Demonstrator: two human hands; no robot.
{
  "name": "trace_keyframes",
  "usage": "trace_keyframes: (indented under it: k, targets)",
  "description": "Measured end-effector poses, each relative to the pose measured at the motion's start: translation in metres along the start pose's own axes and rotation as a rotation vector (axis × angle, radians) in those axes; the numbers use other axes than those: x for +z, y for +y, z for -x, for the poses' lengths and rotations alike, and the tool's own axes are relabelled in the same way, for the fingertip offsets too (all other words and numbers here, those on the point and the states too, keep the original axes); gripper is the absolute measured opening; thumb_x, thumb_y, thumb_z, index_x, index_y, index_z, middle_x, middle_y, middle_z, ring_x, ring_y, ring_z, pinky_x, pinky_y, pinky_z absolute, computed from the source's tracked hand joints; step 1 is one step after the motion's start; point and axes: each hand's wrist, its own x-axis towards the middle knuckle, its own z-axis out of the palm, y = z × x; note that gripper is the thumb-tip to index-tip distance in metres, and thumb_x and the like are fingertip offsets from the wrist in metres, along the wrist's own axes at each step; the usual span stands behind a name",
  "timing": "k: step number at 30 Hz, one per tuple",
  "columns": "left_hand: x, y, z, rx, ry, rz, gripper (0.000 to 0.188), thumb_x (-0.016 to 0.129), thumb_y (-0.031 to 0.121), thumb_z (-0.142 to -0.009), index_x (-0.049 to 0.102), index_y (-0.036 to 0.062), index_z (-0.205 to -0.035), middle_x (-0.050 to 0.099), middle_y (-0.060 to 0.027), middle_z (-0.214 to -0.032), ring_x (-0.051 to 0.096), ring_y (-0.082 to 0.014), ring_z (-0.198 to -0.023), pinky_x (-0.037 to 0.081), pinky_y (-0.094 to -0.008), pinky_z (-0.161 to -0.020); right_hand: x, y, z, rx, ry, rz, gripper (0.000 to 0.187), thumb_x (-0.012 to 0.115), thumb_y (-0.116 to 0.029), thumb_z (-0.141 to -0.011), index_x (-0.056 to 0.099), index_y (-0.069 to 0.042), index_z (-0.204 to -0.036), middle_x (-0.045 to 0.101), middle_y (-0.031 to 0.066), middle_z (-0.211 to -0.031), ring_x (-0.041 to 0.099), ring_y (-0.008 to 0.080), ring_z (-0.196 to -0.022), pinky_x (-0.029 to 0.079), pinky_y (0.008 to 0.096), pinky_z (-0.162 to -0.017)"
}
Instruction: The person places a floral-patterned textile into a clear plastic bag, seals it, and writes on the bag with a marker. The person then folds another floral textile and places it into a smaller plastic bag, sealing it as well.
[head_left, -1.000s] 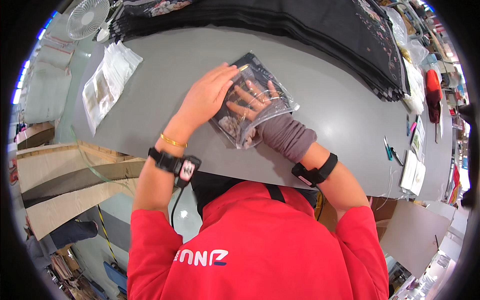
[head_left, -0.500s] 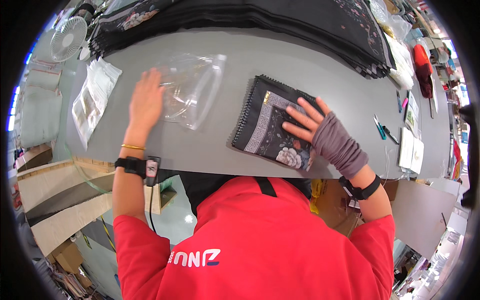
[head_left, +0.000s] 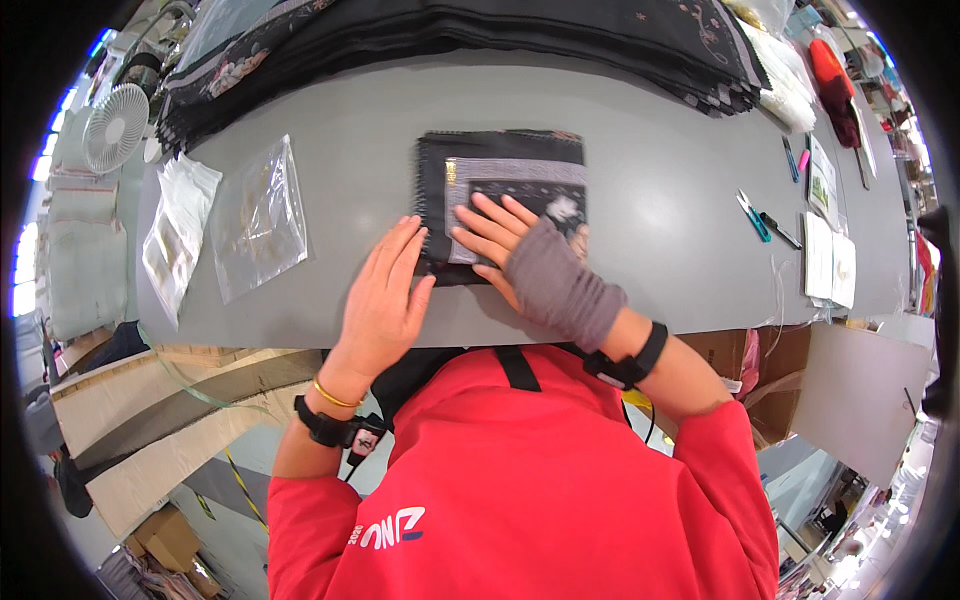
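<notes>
A folded black scarf (head_left: 500, 146) with a grey patterned border and pale flowers lies on the grey table in front of me. My right hand (head_left: 505, 245), in a grey fingerless sleeve, rests flat on it with the fingers spread. At its left edge is my left hand (head_left: 385, 290), fingers stretched out, the tips at or touching the fringed side. Neither hand grips anything. To the left, a clear plastic bag (head_left: 262, 225) lies flat on the table, apart from both hands.
Beside the bag lies a stack of clear bags (head_left: 180, 225). A long pile of black scarves (head_left: 480, 35) spans the table's far side. Thread snips (head_left: 753, 217), a pen (head_left: 780, 230) and white cards (head_left: 828, 262) lie at the right. A white fan (head_left: 117, 128) stands at the far left.
My left hand has left the plastic bag and come right to the scarf. The bag now lies farther left. The scarf has shifted left and turned straighter under my right hand.
</notes>
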Motion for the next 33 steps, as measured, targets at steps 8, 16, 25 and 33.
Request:
trace_keyframes:
  k: [8, 16, 25, 33]
  targets:
    - [0.025, 0.017, -0.012, 0.035, -0.02, -0.033, 0.086, 0.074, 0.022, -0.09, 0.026, -0.0074, -0.156, 0.022, -0.0325, -0.163, 0.032, -0.0497, -0.147, 0.03, -0.0508, -0.121, -0.06, 0.012, -0.001, 0.786, 0.612, -1.23, 0.048, 0.045, -0.042, -0.109, 0.066, -0.004, -0.127, 0.069, 0.0047, -0.111, 0.065, 0.014, -0.09, 0.05, 0.0251, -0.087]
    - [0.033, 0.016, -0.023, 0.051, -0.068, -0.255, 0.074, 0.075, 0.024, -0.088, 0.043, -0.0041, -0.148, 0.043, -0.0264, -0.151, 0.042, -0.044, -0.14, 0.037, -0.0521, -0.113, -0.093, 0.04, 0.083, 0.741, 0.7, -0.047, 0.027, 0.075, -0.019, -0.091, 0.068, -0.002, -0.11, 0.065, 0.0124, -0.115, 0.058, 0.0279, -0.111, 0.044, 0.042, -0.098]
    - [0.028, 0.023, -0.037, 0.06, 0.011, -0.227, 0.08, 0.079, 0.031, -0.083, 0.046, -0.0017, -0.148, 0.045, -0.0265, -0.149, 0.042, -0.0447, -0.138, 0.036, -0.0545, -0.114, -0.023, 0.016, -0.042, 0.603, 0.271, -0.045, 0.035, 0.066, -0.034, -0.096, 0.066, 0.001, -0.099, 0.068, 0.0243, -0.094, 0.068, 0.0413, -0.088, 0.053, 0.0491, -0.075]
    - [0.029, 0.013, -0.043, 0.104, -0.05, -0.237, 0.078, 0.071, 0.004, -0.078, 0.043, 0.001, -0.151, 0.038, -0.0243, -0.156, 0.034, -0.0429, -0.148, 0.032, -0.0529, -0.121, -0.031, 0.042, 0.016, 0.878, 0.239, -0.274, 0.029, 0.066, -0.024, -0.099, 0.051, 0.0, -0.106, 0.064, 0.0216, -0.083, 0.068, 0.041, -0.081, 0.052, 0.0465, -0.068]
